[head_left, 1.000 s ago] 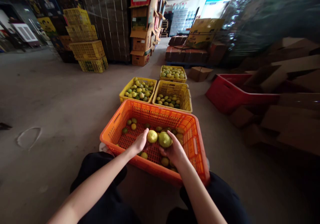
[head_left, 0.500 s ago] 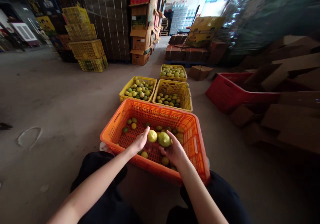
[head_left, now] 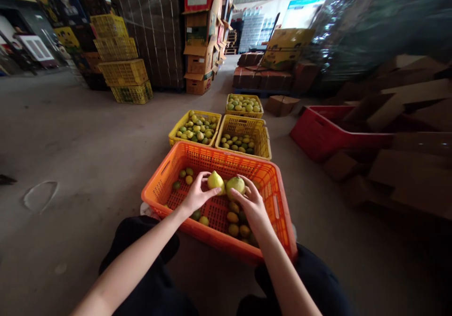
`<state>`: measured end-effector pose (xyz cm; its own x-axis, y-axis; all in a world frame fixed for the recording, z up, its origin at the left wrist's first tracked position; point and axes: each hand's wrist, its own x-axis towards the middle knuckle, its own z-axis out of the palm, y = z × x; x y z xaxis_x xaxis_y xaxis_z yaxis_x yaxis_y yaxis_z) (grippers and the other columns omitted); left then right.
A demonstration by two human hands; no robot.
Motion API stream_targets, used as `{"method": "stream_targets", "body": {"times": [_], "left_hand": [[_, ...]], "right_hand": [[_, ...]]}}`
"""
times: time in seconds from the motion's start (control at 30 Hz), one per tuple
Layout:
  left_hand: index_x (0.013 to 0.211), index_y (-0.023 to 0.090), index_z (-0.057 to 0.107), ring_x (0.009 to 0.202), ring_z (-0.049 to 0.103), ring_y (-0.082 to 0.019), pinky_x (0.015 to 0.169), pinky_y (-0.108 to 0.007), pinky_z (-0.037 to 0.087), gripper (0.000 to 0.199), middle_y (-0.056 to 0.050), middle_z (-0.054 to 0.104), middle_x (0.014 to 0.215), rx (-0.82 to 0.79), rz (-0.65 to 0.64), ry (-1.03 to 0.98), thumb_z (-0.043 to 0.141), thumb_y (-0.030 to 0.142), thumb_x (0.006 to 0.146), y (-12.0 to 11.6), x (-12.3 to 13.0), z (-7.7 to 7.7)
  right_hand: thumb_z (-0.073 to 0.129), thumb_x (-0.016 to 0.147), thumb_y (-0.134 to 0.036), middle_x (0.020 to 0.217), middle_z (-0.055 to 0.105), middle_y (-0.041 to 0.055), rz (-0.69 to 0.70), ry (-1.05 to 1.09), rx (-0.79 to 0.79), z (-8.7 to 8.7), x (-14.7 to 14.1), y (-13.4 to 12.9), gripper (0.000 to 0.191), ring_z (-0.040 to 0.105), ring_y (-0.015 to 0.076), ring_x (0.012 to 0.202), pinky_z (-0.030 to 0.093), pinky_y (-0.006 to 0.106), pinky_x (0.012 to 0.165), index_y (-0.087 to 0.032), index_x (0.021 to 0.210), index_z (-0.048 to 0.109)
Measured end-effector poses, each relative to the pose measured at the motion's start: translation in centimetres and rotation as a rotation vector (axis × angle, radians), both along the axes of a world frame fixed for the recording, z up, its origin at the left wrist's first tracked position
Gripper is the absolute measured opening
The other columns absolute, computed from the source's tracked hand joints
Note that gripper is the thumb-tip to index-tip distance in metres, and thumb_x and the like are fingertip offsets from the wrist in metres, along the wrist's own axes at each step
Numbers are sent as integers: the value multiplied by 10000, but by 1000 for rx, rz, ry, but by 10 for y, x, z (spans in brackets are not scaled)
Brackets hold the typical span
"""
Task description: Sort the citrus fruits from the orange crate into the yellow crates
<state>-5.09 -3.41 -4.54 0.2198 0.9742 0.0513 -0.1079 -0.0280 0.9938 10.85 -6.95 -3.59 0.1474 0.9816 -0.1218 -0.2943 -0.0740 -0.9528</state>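
Observation:
Above the orange crate, my left hand is closed around a yellow lemon with its pointed end up. Close beside it, my right hand grips a greener lemon, thumb in front and fingers behind. Inside the crate, loose lemons lie in a group under my right hand. A few more lemons rest at the crate's left end, and a couple of others sit near its front wall.
Beyond the orange crate stand a fuller yellow crate, a part-filled yellow crate and a farther yellow crate, all with lemons. A red crate with cardboard is at right. Stacked yellow crates stand at back left.
Both hands have turned the lemons they hold; the left lemon's tip now points up. My hands have shifted slightly, showing more of the lemons below the right hand.

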Motion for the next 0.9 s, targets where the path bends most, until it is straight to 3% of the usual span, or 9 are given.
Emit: {"method": "stream_targets", "body": {"times": [0.13, 0.37, 0.73, 0.9], "left_hand": [[1064, 209, 498, 1004, 526, -194, 881, -306, 404, 510, -76, 554, 1074, 211, -43, 77, 734, 243, 613, -1, -5, 7], [1046, 196, 493, 1028, 517, -203, 910, -342, 390, 539, -79, 547, 1089, 287, -44, 63, 758, 228, 578, 0, -5, 5], [1009, 190, 561, 915, 558, -162, 813, -290, 437, 487, -55, 566, 1098, -38, -160, -208, 761, 173, 566, 3, -9, 10], [1029, 179, 594, 966, 548, -177, 810, -277, 444, 439, -66, 586, 1072, -197, -140, -304, 737, 188, 614, 3, -12, 14]], "right_hand": [[769, 530, -244, 1059, 571, 27, -158, -209, 198, -1, -1, -1, 604, 571, 184, 884, 476, 315, 761, -267, 1067, 492], [761, 544, -292, 1026, 595, 37, -145, -228, 259, -2, -1, -1, 530, 577, 207, 895, 474, 357, 788, -248, 1009, 511], [728, 603, -277, 1008, 617, 23, -25, -97, 164, 2, 12, -1, 463, 554, 213, 970, 429, 348, 853, -263, 1038, 570], [725, 607, -285, 908, 619, -7, -42, -21, 97, 3, 12, -2, 353, 581, 177, 849, 453, 324, 792, -257, 924, 573]]}}
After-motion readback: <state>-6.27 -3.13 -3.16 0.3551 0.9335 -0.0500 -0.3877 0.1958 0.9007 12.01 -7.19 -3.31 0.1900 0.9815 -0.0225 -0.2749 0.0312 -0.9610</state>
